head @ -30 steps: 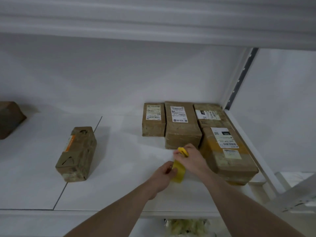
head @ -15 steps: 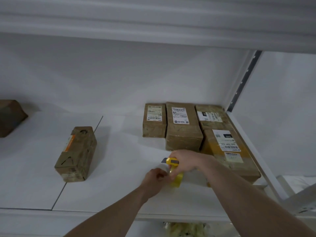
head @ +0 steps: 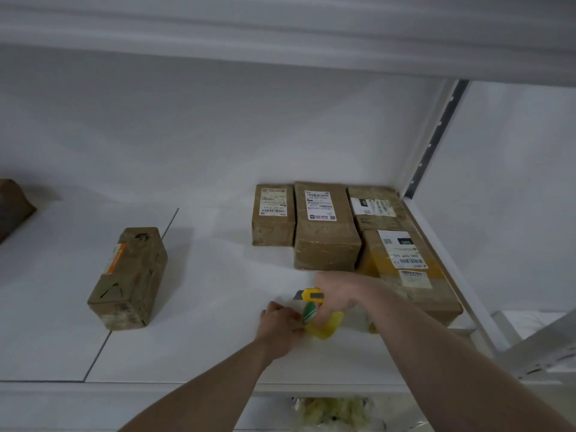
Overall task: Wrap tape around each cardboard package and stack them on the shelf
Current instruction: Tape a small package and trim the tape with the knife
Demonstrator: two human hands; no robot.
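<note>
Over the white shelf (head: 193, 353), my right hand (head: 338, 294) grips a yellow utility knife (head: 310, 295) with its blade tip pointing left. My left hand (head: 280, 321) pinches the end of a yellow tape roll (head: 324, 327) just below the knife. Several taped cardboard packages sit at the back right: a small one (head: 272, 215), a taller one (head: 325, 227), one in the corner (head: 378, 208) and a large labelled one (head: 408, 275) beside my right forearm. Another package (head: 129, 277) lies alone to the left.
A dark brown package (head: 14, 204) shows at the far left edge. The upper shelf board (head: 280, 35) hangs overhead. A perforated upright post (head: 436, 135) bounds the shelf on the right. Crumpled yellowish plastic (head: 333, 414) lies below the shelf front.
My hands have drawn back toward the shelf front. The knife, first hidden by the right hand, now pokes out to the left, and the tape roll has dropped under it.
</note>
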